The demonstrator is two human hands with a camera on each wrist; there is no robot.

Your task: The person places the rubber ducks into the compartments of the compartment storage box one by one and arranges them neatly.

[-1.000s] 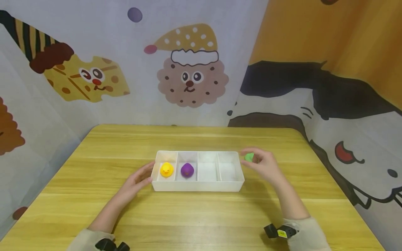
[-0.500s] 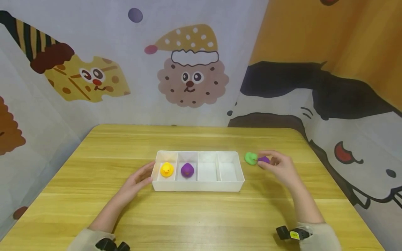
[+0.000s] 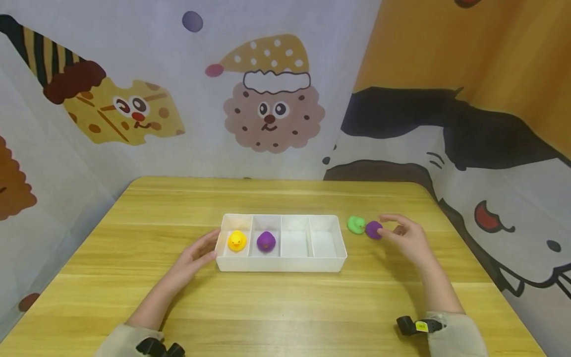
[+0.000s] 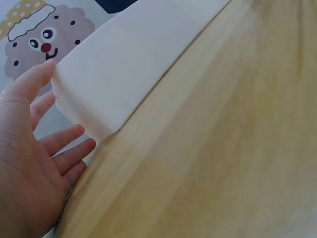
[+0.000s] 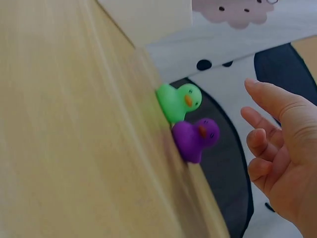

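Observation:
My left hand [image 3: 196, 255] rests its loosely spread fingers at the left end of a white divided box [image 3: 281, 265]. In the left wrist view, the thumb reaches the box's upper corner. A yellow rubber duck [image 3: 237, 241] sits in the leftmost compartment, and a purple rubber duck [image 3: 265, 242] in the one beside it. Right of the box, a green rubber duck [image 3: 356, 225] and a second purple duck [image 3: 373, 230] stand side by side on the table. My right hand [image 3: 408, 240] is just right of that purple duck, fingers parted and holding nothing; the right wrist view shows a gap between them.
The box's two right compartments [image 3: 324, 238] hold nothing. The wooden table [image 3: 285, 307] extends on all sides of it. A cartoon-printed cloth [image 3: 276, 163] hangs right behind the table. Each sleeve carries a small black wrist camera [image 3: 417, 326].
My right hand has moved right, from over the green duck to beyond the second purple duck, drawing its fingers off and uncovering both. The left hand and the box have stayed in place.

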